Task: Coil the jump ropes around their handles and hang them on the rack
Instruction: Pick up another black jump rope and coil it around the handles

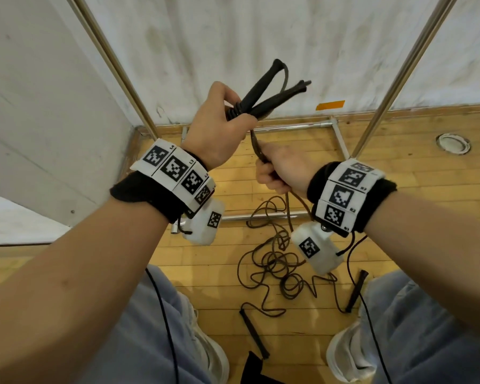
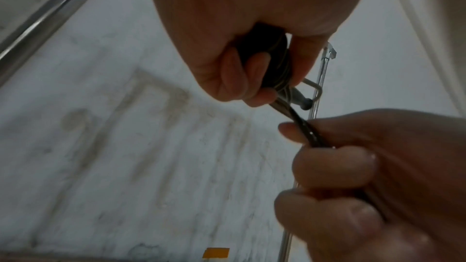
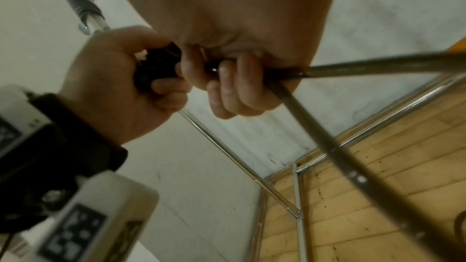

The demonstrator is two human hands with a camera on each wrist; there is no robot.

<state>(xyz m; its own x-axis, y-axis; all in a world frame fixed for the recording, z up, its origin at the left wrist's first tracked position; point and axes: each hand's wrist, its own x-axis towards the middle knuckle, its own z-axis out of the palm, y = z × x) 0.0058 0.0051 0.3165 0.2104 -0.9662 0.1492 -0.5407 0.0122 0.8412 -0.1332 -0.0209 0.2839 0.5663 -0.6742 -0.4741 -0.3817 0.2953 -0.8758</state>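
Observation:
My left hand (image 1: 219, 126) grips the two black handles (image 1: 263, 94) of a jump rope, held together with several turns of dark cord (image 2: 274, 63) wound round their lower ends. Just below it, my right hand (image 1: 279, 171) grips the same rope's cord (image 3: 353, 69) doubled in its fist, and the cord hangs down from there. A second jump rope (image 1: 277, 268) lies tangled on the wooden floor between my feet, its black handles (image 1: 254, 333) apart from each other. The chrome rack (image 1: 394, 79) stands in front of me, and one of its hooks (image 2: 316, 91) shows behind my left hand.
The rack's base bars (image 1: 294, 126) lie on the wood floor (image 1: 399, 184) against a white sheeted wall (image 1: 261, 37). A round floor socket (image 1: 453, 143) sits at the right. A black object (image 1: 257, 370) lies by my left shoe.

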